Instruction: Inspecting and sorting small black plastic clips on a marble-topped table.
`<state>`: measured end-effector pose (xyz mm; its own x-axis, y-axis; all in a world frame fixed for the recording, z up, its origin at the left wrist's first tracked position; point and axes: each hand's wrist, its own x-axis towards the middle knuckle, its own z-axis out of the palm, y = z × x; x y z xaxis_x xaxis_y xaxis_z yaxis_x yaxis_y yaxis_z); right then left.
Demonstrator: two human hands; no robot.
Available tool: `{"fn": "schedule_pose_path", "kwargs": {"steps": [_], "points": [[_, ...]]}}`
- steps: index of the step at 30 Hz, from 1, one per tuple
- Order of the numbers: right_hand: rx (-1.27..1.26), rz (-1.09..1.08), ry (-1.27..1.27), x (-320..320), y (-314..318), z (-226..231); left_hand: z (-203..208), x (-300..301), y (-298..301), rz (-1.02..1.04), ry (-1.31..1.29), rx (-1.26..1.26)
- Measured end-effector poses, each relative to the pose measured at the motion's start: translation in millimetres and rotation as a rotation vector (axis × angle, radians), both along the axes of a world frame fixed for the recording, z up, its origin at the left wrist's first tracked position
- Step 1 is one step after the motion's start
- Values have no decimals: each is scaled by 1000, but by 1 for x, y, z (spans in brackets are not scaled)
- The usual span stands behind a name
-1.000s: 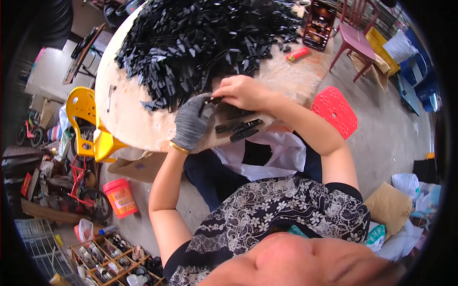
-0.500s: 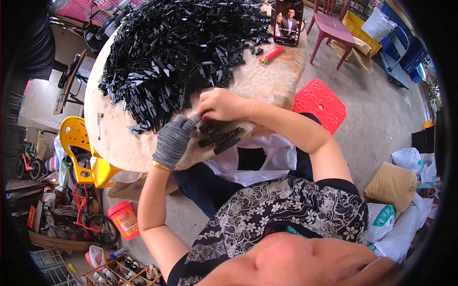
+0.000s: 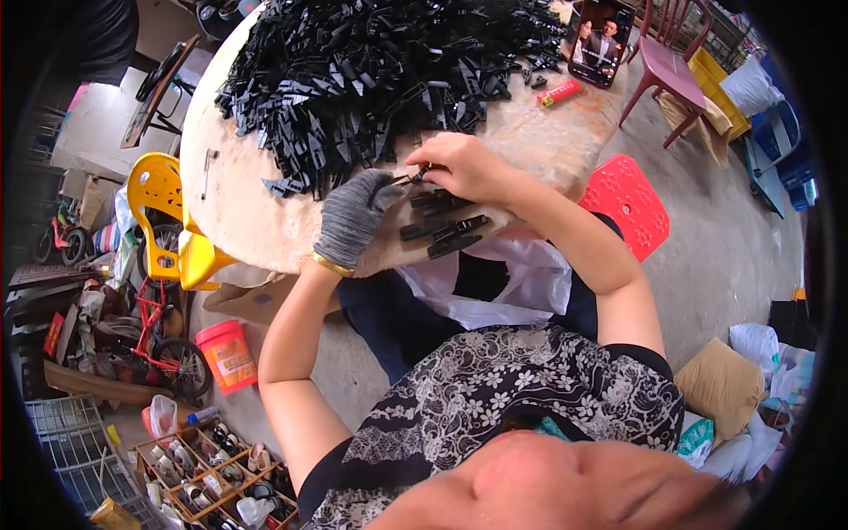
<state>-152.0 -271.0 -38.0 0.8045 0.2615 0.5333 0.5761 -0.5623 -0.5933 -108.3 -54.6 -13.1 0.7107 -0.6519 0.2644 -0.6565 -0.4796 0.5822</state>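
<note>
On the left of the room a yellow chair (image 3: 155, 194) stands against the counter (image 3: 252, 225), with a red bucket (image 3: 230, 358) on the floor (image 3: 331, 375) at its near side; the counter is pale, mottled and curved at its rim, and a thin metal tool (image 3: 208, 175) lies on its left part. A broad pile (image 3: 344, 84) of black parts covers the far middle; right of it are a lighter (image 3: 558, 93) and a lit phone (image 3: 601, 44), then a red stool (image 3: 625, 208) and a maroon chair (image 3: 667, 62). The small black piece (image 3: 419, 175) is between the hands, just on the near side of the pile: the gloved left hand (image 3: 352, 221) grasps its left end in its fingers, the bare right hand (image 3: 466, 168) pinches its right. Its long axis runs roughly left to right, the right end slightly farther; which end is its front I cannot tell. Several black assemblies (image 3: 446, 234) lie close to the near edge, slanting the same way, above a white bag (image 3: 521, 274). Bare counter stretches between the pile and the left edge, and again from the right hand toward the lighter.
</note>
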Motion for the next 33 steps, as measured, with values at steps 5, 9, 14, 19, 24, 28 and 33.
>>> {"fn": "schedule_pose_path", "kwargs": {"steps": [5, 9, 14, 19, 24, 28, 33], "points": [[-8, 10, 12, -2, -1, 2, 2, 1, 1, -55, -44, 66], [-11, 19, -12, -1, -1, 2, -3, 6, 2, -115, -93, 77], [-23, -72, -78, -2, 1, 1, 22, 1, -6, -130, -231, 332], [-79, -96, -28, -2, -5, -1, 36, 2, -26, -140, -373, 513], [-75, -43, -190, -1, 3, 2, 40, 10, -42, -176, -291, 635], [-245, -132, -204, -4, 0, 0, 39, 19, -54, -244, -272, 696], [-377, -195, -92, -9, -6, 1, 49, 21, -65, -272, -282, 765]]}}
